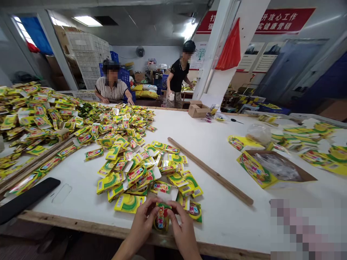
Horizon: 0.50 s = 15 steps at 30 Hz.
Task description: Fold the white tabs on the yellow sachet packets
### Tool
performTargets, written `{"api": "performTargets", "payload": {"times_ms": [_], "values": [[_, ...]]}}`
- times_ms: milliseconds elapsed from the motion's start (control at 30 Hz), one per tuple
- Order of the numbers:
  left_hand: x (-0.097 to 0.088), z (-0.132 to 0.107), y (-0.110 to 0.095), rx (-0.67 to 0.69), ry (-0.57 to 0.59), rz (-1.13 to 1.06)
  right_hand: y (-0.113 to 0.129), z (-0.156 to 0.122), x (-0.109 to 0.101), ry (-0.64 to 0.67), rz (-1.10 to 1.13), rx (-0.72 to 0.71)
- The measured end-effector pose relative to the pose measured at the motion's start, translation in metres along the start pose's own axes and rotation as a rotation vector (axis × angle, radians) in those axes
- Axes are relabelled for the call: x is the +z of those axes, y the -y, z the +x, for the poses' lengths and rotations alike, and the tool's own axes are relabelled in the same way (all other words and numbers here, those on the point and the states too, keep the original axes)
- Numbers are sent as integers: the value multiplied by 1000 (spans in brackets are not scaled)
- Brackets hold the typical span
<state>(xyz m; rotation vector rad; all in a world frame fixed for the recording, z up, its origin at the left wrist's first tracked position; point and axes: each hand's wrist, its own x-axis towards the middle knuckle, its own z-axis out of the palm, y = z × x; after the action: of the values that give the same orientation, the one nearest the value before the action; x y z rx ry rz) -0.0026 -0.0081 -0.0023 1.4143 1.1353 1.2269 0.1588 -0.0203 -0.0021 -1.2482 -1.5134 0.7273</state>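
Both my hands meet at the near edge of the white table (pixel 217 151). My left hand (pixel 142 222) and my right hand (pixel 183 227) each pinch one small yellow-green packet card (pixel 162 216) between the fingers, held just above the table edge. Right in front of them lies a loose heap of the same yellow packets (pixel 143 173), spreading toward the far left. One flat yellow packet (pixel 129 203) sits beside my left hand.
A long wooden stick (pixel 208 169) lies diagonally to the right of the heap. A black strip (pixel 27 196) lies at the left edge. An open cardboard box (pixel 282 168) and more packets stand right. Across the table one person sits and another stands; a small box (pixel 197 109) is there.
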Motion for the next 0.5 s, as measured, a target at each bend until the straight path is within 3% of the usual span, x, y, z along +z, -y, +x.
{"api": "performTargets", "payload": {"times_ms": [100,400,500], "values": [[0,2,3,0,4,15,1,4,1,11,-13,-25],[3,2,3,61,-39,-72,-12,3,15,-144,102,-3],[2,1,-1,119,-20,-6,-8,4,14,-68,74,-44]]}}
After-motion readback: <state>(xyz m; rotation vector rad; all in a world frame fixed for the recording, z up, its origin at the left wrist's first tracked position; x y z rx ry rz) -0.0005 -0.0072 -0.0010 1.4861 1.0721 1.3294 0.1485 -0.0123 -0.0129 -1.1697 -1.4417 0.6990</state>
